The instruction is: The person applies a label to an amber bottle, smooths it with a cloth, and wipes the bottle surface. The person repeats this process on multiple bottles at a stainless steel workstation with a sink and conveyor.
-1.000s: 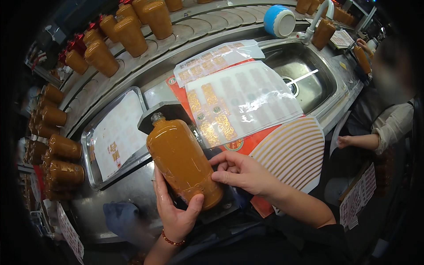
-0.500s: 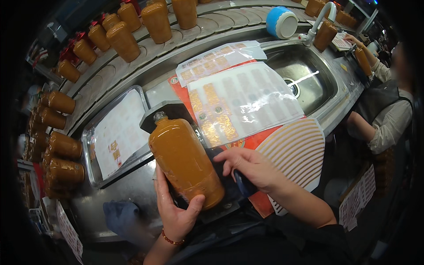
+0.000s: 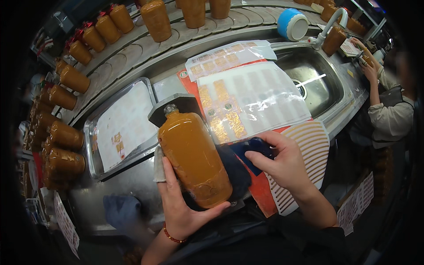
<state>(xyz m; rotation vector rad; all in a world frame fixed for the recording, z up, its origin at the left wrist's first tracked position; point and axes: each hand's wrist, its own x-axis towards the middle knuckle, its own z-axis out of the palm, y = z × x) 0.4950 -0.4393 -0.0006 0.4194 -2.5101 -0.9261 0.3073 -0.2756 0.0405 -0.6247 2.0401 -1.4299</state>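
Observation:
A glossy amber-brown bottle (image 3: pixel 196 154) with a clear threaded neck leans back on a dark stand (image 3: pixel 187 100). My left hand (image 3: pixel 181 216) grips it from below, fingers along its left side and thumb across its base. To the right, my right hand (image 3: pixel 285 165) pinches a dark blue scraper-like tool (image 3: pixel 251 152) between thumb and fingers, apart from the bottle. Dark cloth (image 3: pixel 238 176) lies between the bottle and that tool. Beyond the tool is a sheet of gold-patterned labels (image 3: pixel 265 104), partly peeled off, on a red board (image 3: pixel 263 194).
A metal tray (image 3: pixel 90 154) with a white label sheet (image 3: pixel 126 128) stands left. Brown bottles (image 3: pixel 155 20) ride a curved conveyor (image 3: pixel 128 55) behind. At the right are a sink (image 3: pixel 327 92), a tap (image 3: pixel 329 26) and a co-worker (image 3: pixel 391 115). A blue cloth (image 3: pixel 121 212) lies near left.
My right hand has turned over and moved right and slightly down, bringing the blue tool up into plain view. The conveyor's bottles have shifted rightward. My left hand keeps its hold.

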